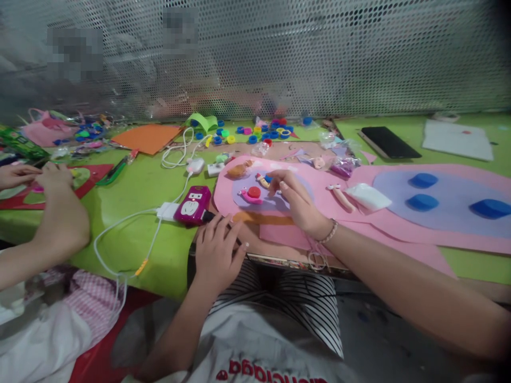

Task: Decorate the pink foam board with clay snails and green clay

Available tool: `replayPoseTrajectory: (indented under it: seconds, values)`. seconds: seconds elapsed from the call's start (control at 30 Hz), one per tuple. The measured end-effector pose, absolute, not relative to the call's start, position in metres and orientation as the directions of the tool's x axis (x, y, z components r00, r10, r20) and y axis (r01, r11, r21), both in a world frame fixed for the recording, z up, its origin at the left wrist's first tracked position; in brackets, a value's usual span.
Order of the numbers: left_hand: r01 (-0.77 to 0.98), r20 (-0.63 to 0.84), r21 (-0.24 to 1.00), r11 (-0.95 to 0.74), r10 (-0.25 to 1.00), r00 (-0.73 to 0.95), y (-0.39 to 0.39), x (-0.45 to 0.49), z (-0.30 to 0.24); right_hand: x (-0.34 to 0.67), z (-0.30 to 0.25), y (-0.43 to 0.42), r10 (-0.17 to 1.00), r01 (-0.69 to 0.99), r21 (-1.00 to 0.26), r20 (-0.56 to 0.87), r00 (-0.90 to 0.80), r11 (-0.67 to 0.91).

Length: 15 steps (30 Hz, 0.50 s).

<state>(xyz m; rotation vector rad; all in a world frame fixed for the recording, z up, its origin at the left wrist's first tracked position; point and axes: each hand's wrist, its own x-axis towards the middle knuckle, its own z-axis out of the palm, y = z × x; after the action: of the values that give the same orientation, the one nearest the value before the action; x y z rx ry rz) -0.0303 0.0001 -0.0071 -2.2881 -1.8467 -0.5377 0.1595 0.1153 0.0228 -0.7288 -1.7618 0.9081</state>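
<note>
My right hand rests on a pink felt sheet, its fingertips pinched near a small blue piece at the edge of a lilac felt oval. On that oval sit a pink snail figure with a red shell and a small yellow figure. My left hand lies at the table's near edge, fingers curled over a dark object whose tip points at a purple charger. What the left hand holds is mostly hidden.
Another person's hands work on red felt at the left. A larger lilac oval with three blue caps lies to the right. A phone, orange felt, coloured rings and white cables are on the green table.
</note>
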Motion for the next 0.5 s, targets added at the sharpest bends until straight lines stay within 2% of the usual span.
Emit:
replayPoseTrajectory:
  seconds: [0.5]
  values:
    - [0.978, 0.355, 0.091, -0.188, 0.924, 0.144, 0.0003, -0.0263, -0.0017, 0.1587, 0.0232, 0.1150, 0.798, 0.044, -0.838, 0.501, -0.336, 0.544]
